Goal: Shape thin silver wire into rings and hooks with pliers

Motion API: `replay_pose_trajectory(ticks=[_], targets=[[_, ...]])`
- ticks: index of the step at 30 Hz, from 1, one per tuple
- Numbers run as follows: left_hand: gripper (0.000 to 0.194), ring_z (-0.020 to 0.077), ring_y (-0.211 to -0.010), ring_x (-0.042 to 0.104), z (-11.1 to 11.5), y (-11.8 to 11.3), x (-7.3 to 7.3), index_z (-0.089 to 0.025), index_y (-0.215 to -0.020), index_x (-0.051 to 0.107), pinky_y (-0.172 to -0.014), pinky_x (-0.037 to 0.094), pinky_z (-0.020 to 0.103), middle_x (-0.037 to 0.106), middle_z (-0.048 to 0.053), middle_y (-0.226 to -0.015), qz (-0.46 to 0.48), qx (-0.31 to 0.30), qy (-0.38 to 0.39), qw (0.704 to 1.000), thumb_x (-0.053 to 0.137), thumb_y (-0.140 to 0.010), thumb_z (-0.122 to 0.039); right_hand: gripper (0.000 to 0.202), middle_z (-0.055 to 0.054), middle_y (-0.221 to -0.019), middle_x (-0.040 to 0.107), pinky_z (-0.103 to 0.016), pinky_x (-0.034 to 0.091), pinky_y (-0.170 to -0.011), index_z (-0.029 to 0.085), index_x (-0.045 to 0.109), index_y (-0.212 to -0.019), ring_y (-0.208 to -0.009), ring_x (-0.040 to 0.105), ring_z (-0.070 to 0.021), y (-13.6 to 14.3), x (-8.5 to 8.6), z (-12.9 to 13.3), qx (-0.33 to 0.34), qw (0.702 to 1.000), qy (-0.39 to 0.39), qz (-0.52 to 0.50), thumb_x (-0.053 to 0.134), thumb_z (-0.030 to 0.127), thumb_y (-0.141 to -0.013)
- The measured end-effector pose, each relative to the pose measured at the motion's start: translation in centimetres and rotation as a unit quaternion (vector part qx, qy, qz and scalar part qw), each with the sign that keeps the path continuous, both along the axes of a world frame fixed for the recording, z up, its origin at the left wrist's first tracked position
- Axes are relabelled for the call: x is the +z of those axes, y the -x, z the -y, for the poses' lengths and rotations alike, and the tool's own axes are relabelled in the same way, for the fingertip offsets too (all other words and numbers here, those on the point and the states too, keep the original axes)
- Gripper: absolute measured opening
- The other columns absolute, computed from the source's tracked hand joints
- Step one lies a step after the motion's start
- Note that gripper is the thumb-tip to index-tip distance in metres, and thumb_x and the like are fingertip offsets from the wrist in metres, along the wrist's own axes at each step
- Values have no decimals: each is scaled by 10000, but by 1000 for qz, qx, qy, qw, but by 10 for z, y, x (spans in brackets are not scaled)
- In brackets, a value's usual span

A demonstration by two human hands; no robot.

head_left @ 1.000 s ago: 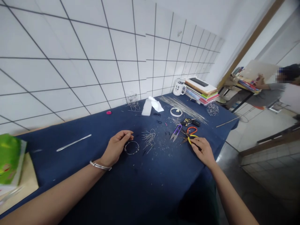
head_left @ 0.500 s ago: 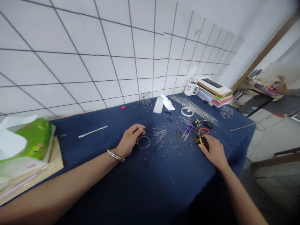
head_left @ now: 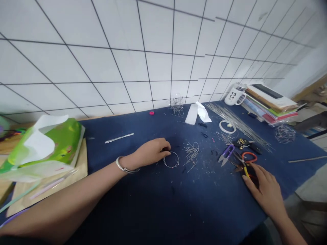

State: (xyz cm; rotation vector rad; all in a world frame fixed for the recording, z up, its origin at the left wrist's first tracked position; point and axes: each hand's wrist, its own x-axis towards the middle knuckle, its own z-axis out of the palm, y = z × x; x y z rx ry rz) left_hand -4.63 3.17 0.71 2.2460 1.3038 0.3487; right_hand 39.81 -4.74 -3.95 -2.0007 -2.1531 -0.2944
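A thin wire bracelet (head_left: 171, 166) with small beads lies on the dark blue cloth. My left hand (head_left: 153, 151) is just left of it, fingers curled down and the thumb a little apart from them, the fingertips close to the bracelet's upper left edge; whether they touch it is unclear. At the right, my right hand (head_left: 267, 187) is closed round the yellow-and-red handles of pliers (head_left: 245, 170), palm partly hiding them. Beside these lie orange-handled scissors (head_left: 249, 156), purple thread snips (head_left: 226, 154) and black-handled pliers (head_left: 245, 143). Short wire pieces (head_left: 191, 151) are heaped between my hands.
Long straight wires (head_left: 237, 124) lie at the back right, near a white roll (head_left: 227, 127), a mug (head_left: 235, 96) and stacked books (head_left: 272, 102). Tangled wire (head_left: 176, 105) sits by the tiled wall. A green tissue pack (head_left: 63, 139) is at the left, near a short wire bundle (head_left: 119, 137).
The view has turned left, so everything sits further right. My left thumb and fingers have parted from their pinch above the bracelet. My right hand has closed further round the pliers' handles.
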Motion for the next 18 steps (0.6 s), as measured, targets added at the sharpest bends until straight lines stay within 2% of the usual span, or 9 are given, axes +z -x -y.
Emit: replay_pose_trajectory(ticks=[8, 18], targets=[[164, 142, -751, 518, 14, -13, -6, -174, -885, 537, -667, 412, 259, 539, 36, -839, -101, -20, -82, 991, 406, -847, -266, 594, -116, -1170, 484, -449, 320, -906, 195, 409, -1231, -1066, 450, -300, 2, -2, 0, -1, 1000, -7, -18, 385, 563, -766], [170, 126, -697, 511, 22, -24, -4, -171, -820, 524, -634, 401, 244, 535, 26, -784, -126, -38, -79, 988, 369, -854, -232, 587, -135, -1144, 502, -479, 328, -889, 182, 430, -1201, -1046, 465, -309, 6, -1, 3, 2, 999, -32, -28, 390, 569, -761]])
